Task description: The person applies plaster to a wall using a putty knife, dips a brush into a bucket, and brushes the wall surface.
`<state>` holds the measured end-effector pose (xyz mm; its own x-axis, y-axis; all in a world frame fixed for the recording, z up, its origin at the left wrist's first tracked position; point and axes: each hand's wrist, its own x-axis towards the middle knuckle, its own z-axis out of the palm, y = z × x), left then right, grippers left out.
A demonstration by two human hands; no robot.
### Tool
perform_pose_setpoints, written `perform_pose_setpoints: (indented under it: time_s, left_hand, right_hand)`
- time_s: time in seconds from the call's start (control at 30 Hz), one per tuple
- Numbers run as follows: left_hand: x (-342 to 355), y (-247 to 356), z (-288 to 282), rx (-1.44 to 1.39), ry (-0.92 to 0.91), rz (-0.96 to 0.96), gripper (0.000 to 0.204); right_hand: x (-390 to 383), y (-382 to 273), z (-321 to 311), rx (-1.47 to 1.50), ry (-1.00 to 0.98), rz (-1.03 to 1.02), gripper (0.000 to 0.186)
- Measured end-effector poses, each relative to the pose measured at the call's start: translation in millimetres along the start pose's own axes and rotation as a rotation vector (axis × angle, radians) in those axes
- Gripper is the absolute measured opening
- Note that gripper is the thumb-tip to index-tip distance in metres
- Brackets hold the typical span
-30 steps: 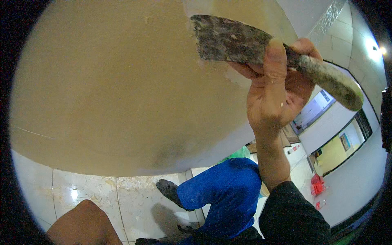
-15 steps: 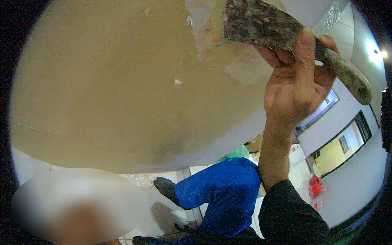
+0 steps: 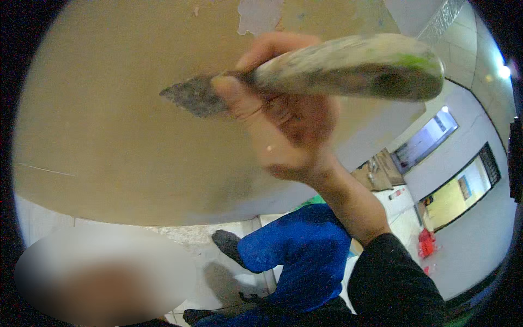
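Observation:
My right hand [image 3: 291, 128] is closed around a putty knife [image 3: 354, 62], its thumb pressed along the neck of the tool. The worn handle is pale with green smears and points to the right. The dull, crusted blade [image 3: 196, 98] points left over a tan wall [image 3: 125, 120]; whether it touches the surface I cannot tell. Above the hand, a pale bare patch [image 3: 259, 15] with a ragged edge shows in the tan coating. My left hand is not in view.
Below are my legs in blue trousers [image 3: 305, 250] and a dark sock [image 3: 226, 242] on a pale tiled floor [image 3: 204, 302]. Cardboard [image 3: 381, 169] and a red bag [image 3: 426, 243] lie to the right, near a doorway [image 3: 457, 191]. A blurred oval hides the lower left.
My right hand has swung left and slightly down with the putty knife. The blade, broad to my view before, now shows foreshortened, and the handle has come closer to level.

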<state>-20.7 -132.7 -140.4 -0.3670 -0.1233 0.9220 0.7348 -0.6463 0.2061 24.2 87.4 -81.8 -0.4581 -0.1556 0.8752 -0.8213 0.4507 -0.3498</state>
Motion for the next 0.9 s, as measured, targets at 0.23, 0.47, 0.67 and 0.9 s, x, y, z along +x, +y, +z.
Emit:
perform_pose_setpoints:
  time_s: [0.23,0.47,0.67,0.9]
  left_hand:
    - [19.9,-4.2,23.1,-0.297,-0.063,-0.013,0.058]
    - [48.9,-24.4,60.3,-0.596,-0.124,-0.012,0.062]
    - [5.7,-59.5,106.7,-0.256,-0.203,0.106,0.051]
    - [3.8,-64.9,121.1,0.365,-0.236,0.37,0.04]
  right_hand:
    - [29.8,-72.4,-56.2,-0.123,0.392,-0.148,0.028]
    - [13.6,-71.0,-47.6,-0.14,0.292,-0.209,0.029]
    - [3.9,-67.3,-61.3,-0.202,0.324,-0.192,0.037]
    - [-1.1,-57.9,-61.2,-0.198,0.267,-0.145,0.041]
